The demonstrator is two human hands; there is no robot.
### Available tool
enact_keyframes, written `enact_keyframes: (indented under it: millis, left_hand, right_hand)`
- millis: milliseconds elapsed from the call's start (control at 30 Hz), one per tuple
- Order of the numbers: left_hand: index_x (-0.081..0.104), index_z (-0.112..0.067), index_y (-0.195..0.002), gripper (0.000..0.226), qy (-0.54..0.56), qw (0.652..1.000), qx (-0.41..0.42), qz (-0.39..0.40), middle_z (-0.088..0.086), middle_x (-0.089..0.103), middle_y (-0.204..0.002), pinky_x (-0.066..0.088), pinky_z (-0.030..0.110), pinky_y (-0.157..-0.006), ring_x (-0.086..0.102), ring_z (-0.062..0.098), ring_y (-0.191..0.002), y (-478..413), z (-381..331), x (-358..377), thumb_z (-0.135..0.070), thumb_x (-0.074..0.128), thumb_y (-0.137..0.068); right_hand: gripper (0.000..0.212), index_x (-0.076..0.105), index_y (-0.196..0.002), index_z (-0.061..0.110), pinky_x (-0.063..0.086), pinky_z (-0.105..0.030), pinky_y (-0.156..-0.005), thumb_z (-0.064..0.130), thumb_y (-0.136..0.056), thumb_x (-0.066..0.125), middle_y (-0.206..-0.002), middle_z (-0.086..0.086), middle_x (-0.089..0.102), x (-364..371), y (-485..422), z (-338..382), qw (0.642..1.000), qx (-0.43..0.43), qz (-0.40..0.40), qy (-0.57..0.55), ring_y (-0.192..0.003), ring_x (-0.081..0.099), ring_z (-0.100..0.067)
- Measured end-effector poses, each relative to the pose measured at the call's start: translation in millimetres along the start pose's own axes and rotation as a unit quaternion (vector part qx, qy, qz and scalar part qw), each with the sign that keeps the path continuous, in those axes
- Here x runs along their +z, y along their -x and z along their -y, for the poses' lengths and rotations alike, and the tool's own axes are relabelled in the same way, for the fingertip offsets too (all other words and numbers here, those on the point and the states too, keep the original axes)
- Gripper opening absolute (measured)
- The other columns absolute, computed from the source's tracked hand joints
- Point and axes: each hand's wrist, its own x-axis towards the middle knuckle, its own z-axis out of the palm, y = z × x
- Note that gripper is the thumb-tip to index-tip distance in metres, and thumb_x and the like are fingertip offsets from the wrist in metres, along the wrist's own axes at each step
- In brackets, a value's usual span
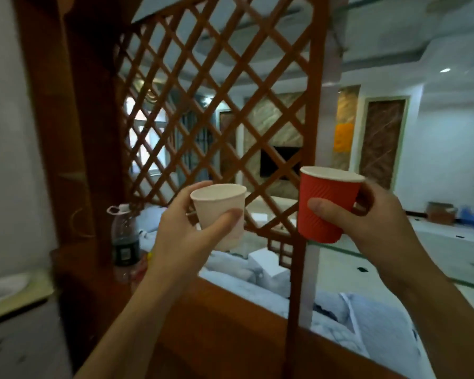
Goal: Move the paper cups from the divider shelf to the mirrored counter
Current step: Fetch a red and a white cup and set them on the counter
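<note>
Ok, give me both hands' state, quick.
Left hand: closed on the white cup, held up in the air.
Right hand: closed on the red cup, also held up.

Colours & patterns: two cups vs. a red-brown lattice

Cup in the left hand (181, 231): white cup (220, 212), plain cream-white in & out, no print. Cup in the right hand (381, 222): red cup (326, 206), bright red w/ fine diagonal ribbing, pale cream inner rim. Lattice divider (203, 91): reddish-brown wood, diamond criss-cross pattern; small square-grid bit at its lower edge. Frame post (74, 132) at left: darker brown w/ faint gold curl motif, prob. painted, view too blurry to be sure. Bottle (123, 239): clear, pinkish-white cap, dark label. Plate (3, 287): white, on a pale yellow-green top. Bedding (367, 324) below: light blue-grey. Far wall: orange patch (343, 136), brown marbled door panel (381, 138).
</note>
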Motion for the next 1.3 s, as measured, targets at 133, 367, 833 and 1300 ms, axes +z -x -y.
enact_keyframes:
  millis: [133,367,833,1300]
  left_hand:
    - [0.060,-0.033,-0.122,0.063,-0.057,0.996,-0.019,-0.064,-0.012,0.066,-0.114,0.055,0.016,-0.065,0.063,0.002,-0.102,15,15,-71,-0.050,0.079,-0.064]
    - [0.055,-0.031,-0.127,0.076,-0.191,0.966,-0.048,-0.168,-0.018,0.063,-0.113,0.055,0.016,-0.065,0.060,-0.005,-0.099,59,26,-197,-0.057,0.082,-0.060]
    - [0.052,-0.032,-0.130,0.080,-0.415,0.811,-0.132,-0.391,-0.014,0.062,-0.118,0.051,0.011,-0.073,0.059,0.003,-0.106,204,-1,-365,-0.065,0.076,-0.061]
    - [0.051,-0.035,-0.130,0.075,-0.487,0.547,-0.185,-0.655,-0.019,0.059,-0.120,0.053,0.014,-0.074,0.058,0.001,-0.107,338,-56,-328,-0.051,0.075,-0.061]
  right_hand:
    - [0.060,0.058,-0.104,0.041,0.047,-0.006,-0.058,0.060,-0.051,0.077,-0.098,0.024,0.069,74,2,-15,0.998,0.019,0.052,-0.037,-0.090,0.061,0.012]
    - [0.064,0.053,-0.113,0.043,0.045,-0.002,-0.059,0.057,-0.055,0.077,-0.101,0.026,0.064,231,22,-28,0.975,0.037,0.181,-0.123,-0.091,0.056,0.020]
    - [0.073,0.053,-0.123,0.043,0.050,-0.008,-0.062,0.060,-0.058,0.080,-0.110,0.027,0.062,487,113,-8,0.859,0.040,0.441,-0.257,-0.098,0.056,0.013]
    - [0.072,0.051,-0.111,0.052,0.050,-0.010,-0.062,0.073,-0.046,0.075,-0.104,0.034,0.060,585,249,63,0.619,-0.013,0.683,-0.387,-0.097,0.060,0.006]
